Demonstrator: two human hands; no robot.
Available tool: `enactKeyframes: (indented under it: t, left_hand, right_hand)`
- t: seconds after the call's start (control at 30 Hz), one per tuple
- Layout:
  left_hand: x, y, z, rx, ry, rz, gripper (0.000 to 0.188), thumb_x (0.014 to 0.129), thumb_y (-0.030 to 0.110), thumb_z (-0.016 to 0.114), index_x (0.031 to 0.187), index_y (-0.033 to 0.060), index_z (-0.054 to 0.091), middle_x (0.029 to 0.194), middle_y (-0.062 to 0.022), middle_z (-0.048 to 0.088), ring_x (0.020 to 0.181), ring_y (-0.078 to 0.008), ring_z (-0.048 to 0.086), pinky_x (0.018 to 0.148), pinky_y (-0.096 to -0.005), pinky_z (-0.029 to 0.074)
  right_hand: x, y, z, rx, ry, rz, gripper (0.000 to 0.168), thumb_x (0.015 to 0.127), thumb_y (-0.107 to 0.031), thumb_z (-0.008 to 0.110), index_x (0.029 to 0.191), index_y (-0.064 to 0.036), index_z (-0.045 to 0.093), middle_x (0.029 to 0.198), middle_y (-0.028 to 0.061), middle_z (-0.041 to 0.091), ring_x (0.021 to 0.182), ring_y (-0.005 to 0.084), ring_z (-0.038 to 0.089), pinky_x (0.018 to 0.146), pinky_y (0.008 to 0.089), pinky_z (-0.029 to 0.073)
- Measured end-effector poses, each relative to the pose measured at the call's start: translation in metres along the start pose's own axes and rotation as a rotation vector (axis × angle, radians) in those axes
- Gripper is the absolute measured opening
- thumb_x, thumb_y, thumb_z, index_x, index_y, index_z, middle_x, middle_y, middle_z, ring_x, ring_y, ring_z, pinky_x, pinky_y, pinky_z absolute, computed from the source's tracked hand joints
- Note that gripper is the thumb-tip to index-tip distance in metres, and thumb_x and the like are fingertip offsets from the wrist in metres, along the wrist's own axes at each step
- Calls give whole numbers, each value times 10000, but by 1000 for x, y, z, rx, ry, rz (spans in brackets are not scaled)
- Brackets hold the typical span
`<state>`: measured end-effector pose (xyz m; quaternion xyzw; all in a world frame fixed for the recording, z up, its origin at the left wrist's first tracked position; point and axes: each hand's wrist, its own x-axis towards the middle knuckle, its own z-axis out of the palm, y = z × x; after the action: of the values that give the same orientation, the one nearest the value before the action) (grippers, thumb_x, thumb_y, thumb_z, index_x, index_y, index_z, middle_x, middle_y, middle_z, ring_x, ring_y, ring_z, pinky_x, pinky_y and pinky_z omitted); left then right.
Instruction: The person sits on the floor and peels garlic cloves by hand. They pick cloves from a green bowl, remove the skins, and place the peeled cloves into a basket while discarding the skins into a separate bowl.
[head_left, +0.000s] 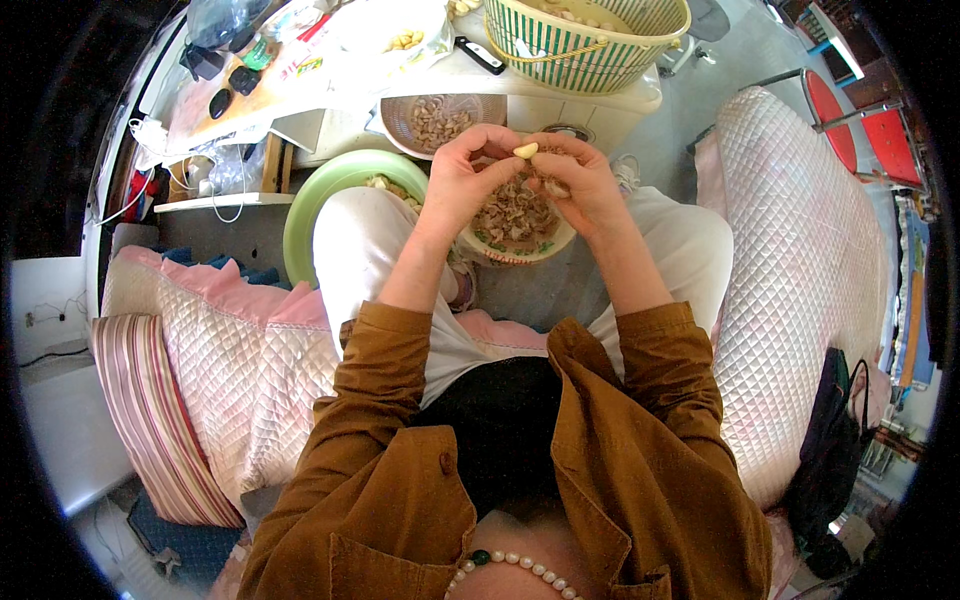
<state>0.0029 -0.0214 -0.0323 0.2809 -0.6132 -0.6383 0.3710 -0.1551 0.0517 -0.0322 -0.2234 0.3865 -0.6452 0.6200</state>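
A peeled, pale garlic clove (526, 150) is pinched between the fingertips of both hands. My left hand (471, 171) grips it with thumb and forefinger. From the other side, my right hand (586, 180) holds it too, and a whitish piece, perhaps another clove or some skin, shows in its curled lower fingers. Straight below the hands stands a bowl (504, 259) with a patterned rim, filled with brownish garlic skins (517, 217). Just beyond my left hand, a pinkish plastic colander (390, 124) contains many cloves.
A light green basin (294, 217) stands beside my left knee. On the white table are a green-and-white plastic basket (585, 56) with cloves in liquid, a black-handled knife (480, 56) and peeled cloves (405, 39). Quilted covers (795, 285) flank me; a red chair (829, 120) is at right.
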Motion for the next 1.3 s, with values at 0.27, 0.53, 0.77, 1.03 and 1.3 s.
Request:
enactKeyframes:
  t: [0.27, 0.53, 0.77, 1.03, 1.3]
  left_hand:
    - [-4, 8, 9, 254, 62, 121, 138, 796, -26, 670, 924, 18, 643, 811, -33, 635, 709, -70, 588, 644, -220, 493]
    - [6, 0, -6, -67, 184, -118, 139, 952, 119, 511, 896, 20, 590, 670, -1, 498, 542, -91, 459, 480, -240, 406]
    - [81, 26, -79, 88, 473, -106, 265, 978, 290, 510, 886, 63, 611, 589, 60, 371, 486, -62, 326, 437, -231, 294]
    - [154, 21, -148, 690, 547, -56, 441, 874, 278, 617, 1238, 36, 561, 988, -191, 672, 706, -222, 649, 690, -351, 523]
    - [80, 29, -48, 544, 375, 92, 279, 907, 248, 623, 1057, 13, 638, 875, -62, 662, 667, -107, 552, 645, -267, 485]
  right_hand:
    - [-1, 1, 0, -188, 1, -85, 224, 804, -29, 677, 1023, 19, 678, 915, 63, 678, 814, 111, 627, 734, 248, 512]
    - [0, -2, 4, -202, 88, 17, 227, 837, -161, 699, 971, 16, 650, 848, 53, 626, 705, 110, 568, 580, 241, 451]
    - [-2, -8, 0, -74, 102, 145, 363, 932, -361, 578, 1033, -13, 607, 853, 63, 619, 721, 147, 596, 579, 260, 477]
    - [4, -11, 0, 7, 101, 158, 519, 1003, -490, 348, 1130, -40, 572, 905, 75, 635, 801, 176, 611, 640, 322, 496]
    - [10, -10, -10, 9, 46, 84, 567, 1009, -521, 256, 1256, -68, 492, 983, 116, 604, 860, 203, 588, 653, 313, 491]
